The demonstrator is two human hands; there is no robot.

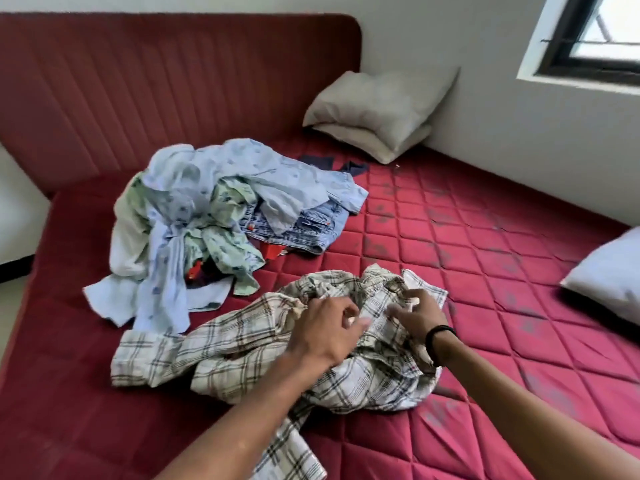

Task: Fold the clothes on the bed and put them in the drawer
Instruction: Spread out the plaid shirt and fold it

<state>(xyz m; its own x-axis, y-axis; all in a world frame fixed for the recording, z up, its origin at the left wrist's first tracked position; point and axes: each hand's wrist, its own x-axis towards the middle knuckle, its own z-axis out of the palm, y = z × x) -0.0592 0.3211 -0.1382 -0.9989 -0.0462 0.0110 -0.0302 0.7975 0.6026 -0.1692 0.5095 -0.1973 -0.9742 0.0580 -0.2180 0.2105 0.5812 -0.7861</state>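
Room: white walls, a dark-framed window (595, 39) at the upper right.
Bed: red quilted mattress (485, 244) with grey smudges, backed by a red padded headboard (156, 91).
Pillows: 2 beige pillows (377, 112) stacked in the far corner against the wall; 1 white pillow (609, 275) at the right edge, partly out of view.
Clothes pile: a loose heap (207, 216) of unfolded garments in the middle of the bed, with light blue printed cloth on top, pale green printed cloth beneath, folded-looking blue denim (304, 230) on its right side and bits of red showing underneath.
Dark cloth: a small dark piece (353, 168) lies behind the heap, near the beige pillows.
Plaid shirt: a crumpled cream shirt with dark checks (242, 348) lies on the mattress just in front of the heap, nearest the person, one part trailing toward the lower edge of the view.
Left hand: the left hand (329, 330) rests on the shirt's bunched middle, fingers curled into the fabric and pinching it.
Right hand: the right hand (419, 313), with a black band (438, 344) at the wrist, is on the shirt just beside the left hand, fingers bent and catching the cloth near the collar area.
Grip: both hands have hold of the plaid shirt; blur hides how tightly.
Drawer: not in view.
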